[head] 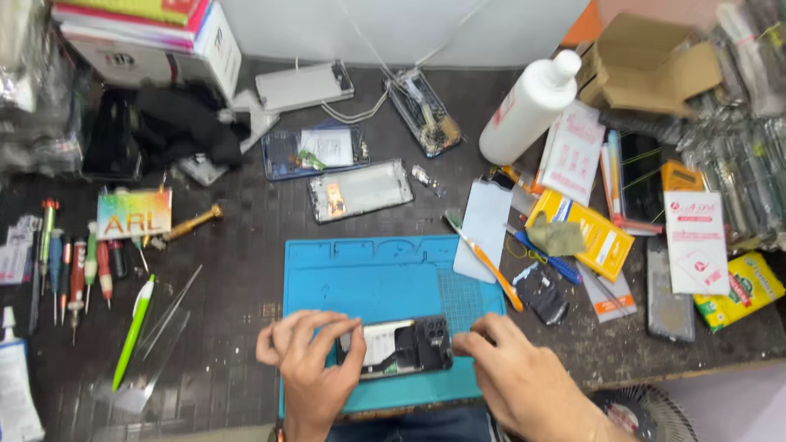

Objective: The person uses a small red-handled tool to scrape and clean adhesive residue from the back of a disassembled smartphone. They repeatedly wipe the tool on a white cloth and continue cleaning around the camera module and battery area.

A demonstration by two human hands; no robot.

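Opened phone (pixel 405 348) on mat (pixel 368 274), between both hands (pixel 311 360).

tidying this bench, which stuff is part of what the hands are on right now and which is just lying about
In use:
left hand
right hand
opened phone
blue work mat

Lying about:
white bottle
screwdrivers
green pen
orange-handled brush
two other phone frames
yellow packets

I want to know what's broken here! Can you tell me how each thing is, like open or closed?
Opened phone: back off, insides showing, held on the blue mat.
Left hand: grip on the phone's left end.
Right hand: fingertips on the phone's right end.
White bottle: capped, lying tilted.
Silver phone frame: stripped, lying flat.
Screwdrivers: lying in a row.
Green pen: lying untouched.
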